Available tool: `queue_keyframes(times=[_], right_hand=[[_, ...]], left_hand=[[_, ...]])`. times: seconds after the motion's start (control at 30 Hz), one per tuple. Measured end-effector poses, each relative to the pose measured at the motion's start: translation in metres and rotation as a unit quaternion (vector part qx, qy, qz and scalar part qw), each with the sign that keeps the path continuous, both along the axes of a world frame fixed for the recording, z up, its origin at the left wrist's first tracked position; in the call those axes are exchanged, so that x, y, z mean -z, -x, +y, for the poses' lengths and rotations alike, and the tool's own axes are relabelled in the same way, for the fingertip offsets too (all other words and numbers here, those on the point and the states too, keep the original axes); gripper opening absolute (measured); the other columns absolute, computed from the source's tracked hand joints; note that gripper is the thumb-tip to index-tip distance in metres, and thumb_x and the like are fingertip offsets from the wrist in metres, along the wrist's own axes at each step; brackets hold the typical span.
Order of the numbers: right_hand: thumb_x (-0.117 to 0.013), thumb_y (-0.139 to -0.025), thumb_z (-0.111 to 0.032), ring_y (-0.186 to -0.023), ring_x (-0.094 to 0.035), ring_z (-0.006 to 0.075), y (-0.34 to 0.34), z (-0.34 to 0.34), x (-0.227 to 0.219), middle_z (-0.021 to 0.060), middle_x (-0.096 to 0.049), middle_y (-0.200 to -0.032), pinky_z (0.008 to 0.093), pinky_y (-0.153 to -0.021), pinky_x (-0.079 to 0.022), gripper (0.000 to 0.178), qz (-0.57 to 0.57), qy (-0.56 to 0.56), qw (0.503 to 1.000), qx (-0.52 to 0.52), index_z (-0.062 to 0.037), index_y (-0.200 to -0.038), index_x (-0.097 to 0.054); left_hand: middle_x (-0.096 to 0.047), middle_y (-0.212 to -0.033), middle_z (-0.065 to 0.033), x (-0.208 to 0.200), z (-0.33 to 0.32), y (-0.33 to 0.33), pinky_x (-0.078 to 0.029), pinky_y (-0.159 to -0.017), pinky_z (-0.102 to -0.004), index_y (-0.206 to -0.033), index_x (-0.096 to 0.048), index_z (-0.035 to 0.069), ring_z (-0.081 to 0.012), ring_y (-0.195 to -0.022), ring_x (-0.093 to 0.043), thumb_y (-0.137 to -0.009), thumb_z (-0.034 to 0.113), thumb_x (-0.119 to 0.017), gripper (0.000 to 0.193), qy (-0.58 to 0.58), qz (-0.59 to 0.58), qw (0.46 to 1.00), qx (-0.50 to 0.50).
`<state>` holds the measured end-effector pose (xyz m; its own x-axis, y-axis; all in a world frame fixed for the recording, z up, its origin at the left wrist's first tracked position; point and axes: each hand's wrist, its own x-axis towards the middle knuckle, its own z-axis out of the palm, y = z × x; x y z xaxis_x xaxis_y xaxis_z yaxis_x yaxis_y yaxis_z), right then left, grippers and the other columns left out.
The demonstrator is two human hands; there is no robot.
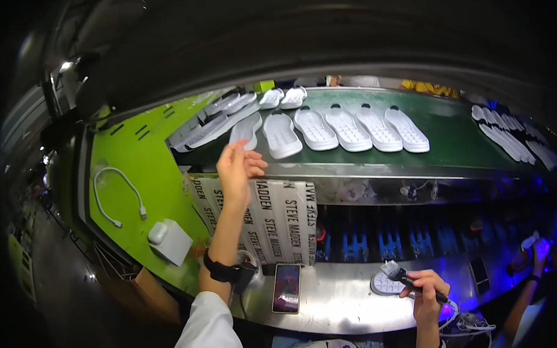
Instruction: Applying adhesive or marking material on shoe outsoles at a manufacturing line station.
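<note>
My left hand point(234, 167) reaches up to the near edge of a white shoe sole point(246, 128) on the green conveyor belt point(367, 98). Its fingers are loosely bent and apart, with the fingertips at the sole's heel end; whether they touch it I cannot tell. More white soles, such as one point(282, 136) just to the right, lie in a row along the belt. My right hand point(429, 292) grips a brush point(399, 274) with a black handle and pale head. Beneath the brush, another white sole point(382, 284) rests on the metal worktop point(341, 308), partly hidden by the brush and hand.
A phone point(287, 288) lies on the worktop, with a second dark phone point(480, 276) farther right. On the green side table point(129, 147) are a white cable point(120, 174) and a white box point(172, 242). Another person's hand point(540, 249) works under blue light at right.
</note>
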<state>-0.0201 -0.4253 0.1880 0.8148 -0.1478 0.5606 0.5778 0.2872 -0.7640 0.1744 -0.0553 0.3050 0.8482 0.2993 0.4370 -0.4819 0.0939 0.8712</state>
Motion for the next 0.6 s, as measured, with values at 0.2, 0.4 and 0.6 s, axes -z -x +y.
queue_keyframes(times=[0.2, 0.4, 0.6], right_hand=[[-0.051, -0.089, -0.013, -0.058, -0.063, 0.0280, -0.005, 0.003, 0.001, 0.0231, -0.061, -0.092, 0.0329, -0.053, -0.054, 0.025, 0.025, -0.011, 0.999, -0.021, 0.0082, -0.082, -0.061], [-0.047, -0.090, -0.013, -0.055, -0.059, 0.0227, 0.002, -0.031, 0.034, 0.0218, -0.060, -0.090, 0.0285, -0.050, -0.050, 0.023, 0.112, -0.028, 0.991, 0.067, 0.0063, -0.083, -0.059], [-0.045, -0.089, -0.011, -0.056, -0.060, 0.0230, 0.001, -0.029, 0.038, 0.0226, -0.061, -0.087, 0.0298, -0.052, -0.052, 0.026, 0.141, -0.066, 0.983, 0.095, 0.0093, -0.082, -0.059]], left_hand=[[-0.062, -0.095, -0.0225, -0.018, 0.109, -0.080, -0.046, -0.079, -0.0405, -0.097, -0.059, -0.003, -0.0374, -0.091, -0.060, -0.072, 0.027, -0.069, 0.040, -0.574, 0.062, 0.803, -0.147], [-0.062, -0.090, -0.0221, -0.008, 0.040, -0.101, -0.046, -0.074, -0.0407, -0.090, -0.060, 0.001, -0.0374, -0.088, -0.059, -0.072, 0.029, -0.069, 0.034, -0.636, 0.037, 0.753, -0.164], [-0.063, -0.095, -0.0217, -0.004, -0.071, -0.116, -0.046, -0.076, -0.0432, -0.093, -0.062, 0.001, -0.0390, -0.092, -0.059, -0.077, 0.033, -0.064, 0.036, -0.627, -0.019, 0.774, -0.084]])
